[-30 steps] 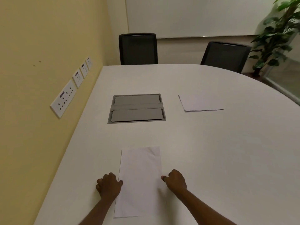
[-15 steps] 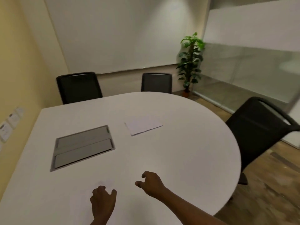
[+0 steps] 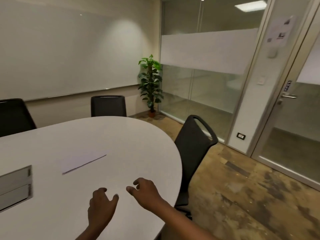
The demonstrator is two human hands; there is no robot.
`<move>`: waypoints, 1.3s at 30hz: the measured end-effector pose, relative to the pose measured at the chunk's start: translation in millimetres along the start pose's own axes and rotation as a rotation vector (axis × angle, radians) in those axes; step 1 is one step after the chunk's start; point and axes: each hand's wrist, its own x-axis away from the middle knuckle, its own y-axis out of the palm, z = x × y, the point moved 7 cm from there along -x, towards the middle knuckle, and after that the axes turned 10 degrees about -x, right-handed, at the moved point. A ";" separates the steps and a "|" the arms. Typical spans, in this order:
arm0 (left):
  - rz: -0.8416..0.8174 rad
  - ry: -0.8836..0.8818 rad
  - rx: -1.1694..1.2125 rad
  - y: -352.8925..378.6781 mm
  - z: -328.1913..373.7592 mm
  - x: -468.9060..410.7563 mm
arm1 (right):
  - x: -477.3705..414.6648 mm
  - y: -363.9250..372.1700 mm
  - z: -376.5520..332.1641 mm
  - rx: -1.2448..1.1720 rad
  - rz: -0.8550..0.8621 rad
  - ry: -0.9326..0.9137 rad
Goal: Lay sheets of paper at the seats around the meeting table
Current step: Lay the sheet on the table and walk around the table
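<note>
A small stack of white paper sheets (image 3: 81,161) lies near the middle of the white meeting table (image 3: 121,135). My left hand (image 3: 101,207) hovers over the table's near part with fingers loosely spread and nothing in it. My right hand (image 3: 144,193) hangs just to its right, fingers curled apart, also holding nothing. Both hands are well short of the stack. The sheet I had under my hands a moment ago is out of view.
A grey cable hatch (image 3: 14,186) is set in the table at the left. Black chairs stand at the far left (image 3: 13,116), far side (image 3: 108,106) and right edge (image 3: 194,153). A potted plant (image 3: 150,84), glass partition (image 3: 204,71) and door (image 3: 294,118) lie beyond.
My head has turned right and up, away from the yellow wall. Both hands lifted off the sheet at the near seat, which has left the view, and opened.
</note>
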 end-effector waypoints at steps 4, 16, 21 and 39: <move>0.052 0.081 0.066 35.9 124.8 0.3 | -9.1 -111.0 25.9 0.027 0.087 -0.031; 0.120 0.309 -0.007 84.5 364.9 0.7 | -43.0 -315.9 53.0 0.138 0.351 -0.075; 0.131 0.336 -0.045 115.8 427.0 -18.4 | -71.7 -369.3 67.9 0.161 0.383 -0.082; 0.245 0.493 -0.278 260.0 639.9 -204.2 | -324.7 -556.5 111.9 0.376 0.269 -0.226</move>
